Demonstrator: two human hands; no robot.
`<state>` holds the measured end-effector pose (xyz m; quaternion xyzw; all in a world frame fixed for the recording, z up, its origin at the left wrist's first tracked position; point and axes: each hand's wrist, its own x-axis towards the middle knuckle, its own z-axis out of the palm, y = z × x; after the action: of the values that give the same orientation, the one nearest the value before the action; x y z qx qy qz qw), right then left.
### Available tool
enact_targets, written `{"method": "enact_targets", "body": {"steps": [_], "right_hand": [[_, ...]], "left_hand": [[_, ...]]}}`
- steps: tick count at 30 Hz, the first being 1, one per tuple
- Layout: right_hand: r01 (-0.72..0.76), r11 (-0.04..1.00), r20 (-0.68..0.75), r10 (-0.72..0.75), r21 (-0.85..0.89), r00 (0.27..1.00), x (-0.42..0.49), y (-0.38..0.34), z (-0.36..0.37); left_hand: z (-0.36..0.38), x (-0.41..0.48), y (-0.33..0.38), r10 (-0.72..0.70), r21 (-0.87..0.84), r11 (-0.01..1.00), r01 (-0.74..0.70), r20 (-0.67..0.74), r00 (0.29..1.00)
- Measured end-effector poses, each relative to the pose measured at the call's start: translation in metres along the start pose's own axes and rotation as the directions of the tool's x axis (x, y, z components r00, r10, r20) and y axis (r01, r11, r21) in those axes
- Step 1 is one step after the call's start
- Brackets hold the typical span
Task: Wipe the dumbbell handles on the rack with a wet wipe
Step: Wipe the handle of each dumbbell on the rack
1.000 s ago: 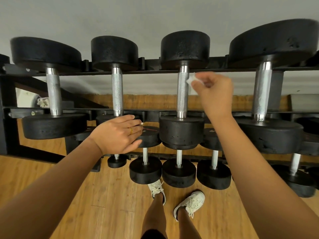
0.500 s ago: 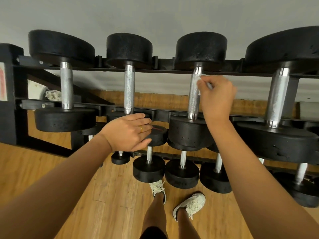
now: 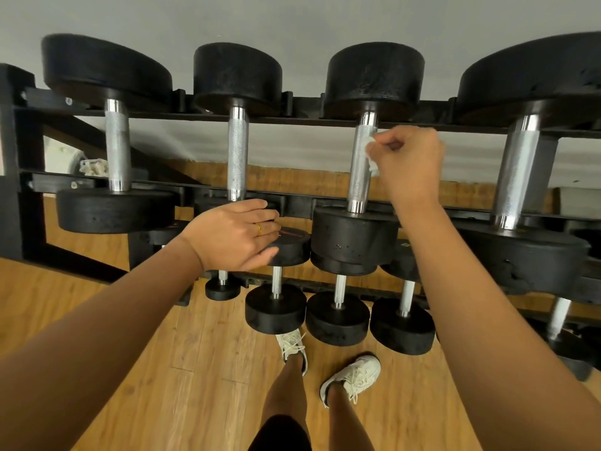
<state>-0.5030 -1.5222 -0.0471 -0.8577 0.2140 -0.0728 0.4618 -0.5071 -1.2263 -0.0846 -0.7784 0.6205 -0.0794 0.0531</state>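
Grey wall [image 3: 292,17] backs a black dumbbell rack [image 3: 19,157] standing on a wood-plank floor [image 3: 182,369]. Four large dumbbells lie across its top tier with knurled chrome handles showing, and smaller ones sit on the lower tier nearer the floor.

Both forearms reach forward and up from the near edge. At the third dumbbell handle [image 3: 360,177] from the left, the right hand [image 3: 408,164] is raised with wrist bent, fingers curled shut around a crumpled white wet wipe [image 3: 370,151] pressed against the handle's right side, near its upper part. Lower and further left, the left hand [image 3: 232,236] rests palm-down, fingers extended and loose, on the near head of the second dumbbell [image 3: 237,79]; a gold ring [image 3: 258,228] sits on one finger.

A red mark on a lower dumbbell head is too small to read.
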Motion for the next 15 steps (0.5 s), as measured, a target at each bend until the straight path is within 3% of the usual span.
{"method": "enact_targets", "body": {"steps": [5,11,15], "right_hand": [[0.009,0.994,0.168,0.01,-0.111,0.986,-0.044,0.017,-0.008],[-0.016,0.996,0.09,0.024,-0.085,0.996,-0.04,0.016,-0.003],[-0.01,0.996,0.187,0.025,-0.085,0.982,-0.05,0.025,-0.008]], "left_hand": [[0.001,-0.001,0.001,-0.011,-0.009,1.0,0.011,0.006,1.0],[0.002,-0.001,0.002,-0.013,-0.005,1.0,0.013,-0.004,1.0],[0.003,-0.001,0.002,-0.021,-0.014,1.0,0.021,0.001,1.0]]}}
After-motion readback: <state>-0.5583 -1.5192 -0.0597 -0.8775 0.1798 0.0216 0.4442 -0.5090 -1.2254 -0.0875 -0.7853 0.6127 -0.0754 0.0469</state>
